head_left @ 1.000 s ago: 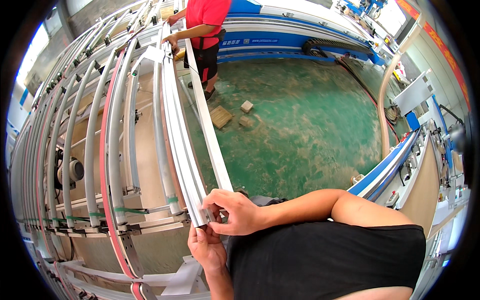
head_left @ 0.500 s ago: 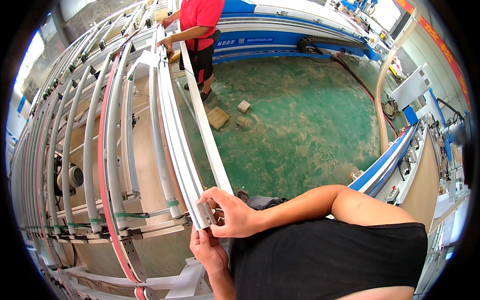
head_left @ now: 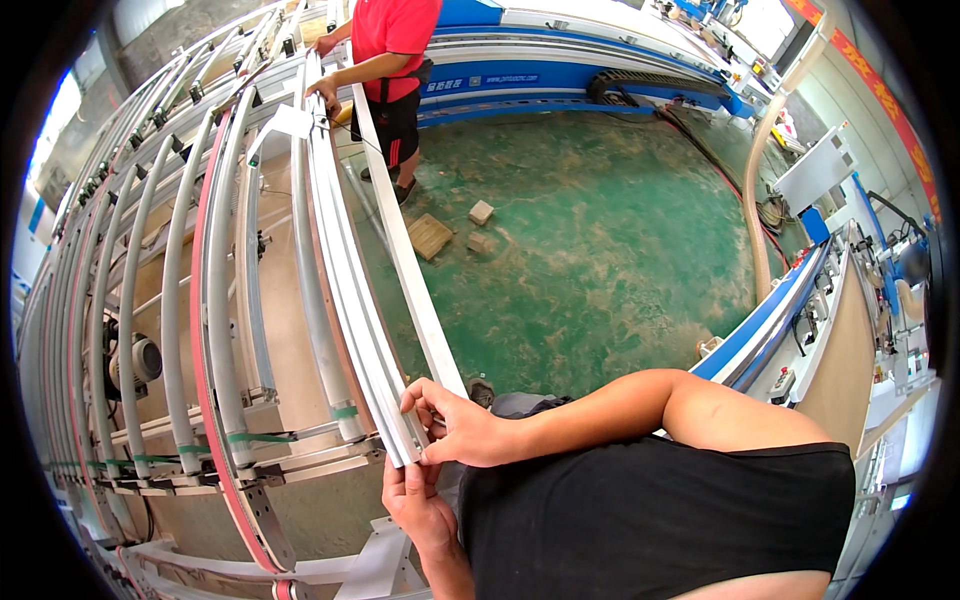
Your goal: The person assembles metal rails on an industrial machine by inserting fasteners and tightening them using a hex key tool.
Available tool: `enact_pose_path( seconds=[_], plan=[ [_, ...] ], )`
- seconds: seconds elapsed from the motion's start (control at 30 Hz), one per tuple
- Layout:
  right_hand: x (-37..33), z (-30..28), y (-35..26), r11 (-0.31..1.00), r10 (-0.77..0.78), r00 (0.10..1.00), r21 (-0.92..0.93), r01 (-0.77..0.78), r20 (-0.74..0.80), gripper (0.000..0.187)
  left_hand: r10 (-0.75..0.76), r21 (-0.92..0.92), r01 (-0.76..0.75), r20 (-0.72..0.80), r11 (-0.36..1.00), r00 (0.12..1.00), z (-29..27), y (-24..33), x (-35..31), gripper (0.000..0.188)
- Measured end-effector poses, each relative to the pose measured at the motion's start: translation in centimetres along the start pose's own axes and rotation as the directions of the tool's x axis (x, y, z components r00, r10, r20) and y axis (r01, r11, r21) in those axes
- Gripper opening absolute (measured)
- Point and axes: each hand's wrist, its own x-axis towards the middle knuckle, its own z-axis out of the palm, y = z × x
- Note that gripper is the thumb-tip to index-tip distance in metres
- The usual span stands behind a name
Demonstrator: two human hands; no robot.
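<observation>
Long silver-white metal profiles [head_left: 349,270] lie side by side along the edge of a roller frame, their near end close to my body. My right hand [head_left: 465,428] is closed at that end, with fingers curled over its right side and the thumb against its edge. From below, my left hand [head_left: 420,513] pinches the tip of the profiles, its thumb and fingertips pressed to the end. The palm-side fingers of both hands are partly hidden. At the far end, another person in a red shirt [head_left: 392,40] has both hands on the profiles.
Left of the profiles is the roller frame with grey rollers [head_left: 172,310], a red belt [head_left: 197,320] and a motor [head_left: 146,362]. A white bar [head_left: 405,250] runs along their right side. Blocks [head_left: 430,237] lie on the green floor [head_left: 580,250]. A blue-and-white machine [head_left: 560,75] stands behind.
The whole scene has shifted slightly left in view. My right fingers have moved a little on the profile end; my left hand stays at the tip.
</observation>
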Motion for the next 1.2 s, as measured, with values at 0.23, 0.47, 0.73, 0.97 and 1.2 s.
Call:
enact_pose_path(
  seconds=[0.23,0.47,0.73,0.97,1.2],
  plan=[
    [-0.1,-5.0,-2.0,0.991,0.069,0.987,-0.127,-0.051,0.143,0.049,0.039,0.165,-0.037,-0.012,0.986,0.999,0.6,-0.2,0.5,0.05],
    [0.6,-17.1,-4.2,0.984,0.102,0.879,-0.084,-0.158,-0.466,0.024,0.084,0.412,0.044,-0.288,0.91,0.954,0.1,-1.9,1.2,0.035],
    [7.4,-34.0,0.7,0.937,0.159,0.768,-0.151,-0.316,-0.621,0.017,0.104,0.451,0.24,-0.615,0.859,0.782,-1.8,-3.2,-0.5,0.041],
    [15.9,-45.5,7.1,0.578,0.261,0.841,-0.621,-0.529,-0.473,0.021,0.331,0.454,0.015,-0.672,0.891,0.663,1.4,-7.4,0.2,0.048],
    [17.7,-49.3,7.7,0.37,0.356,0.875,-0.81,-0.455,-0.329,0.025,0.371,0.498,0.196,-0.809,0.845,0.455,4.9,-7.7,-6.4,0.048]
  ],
)
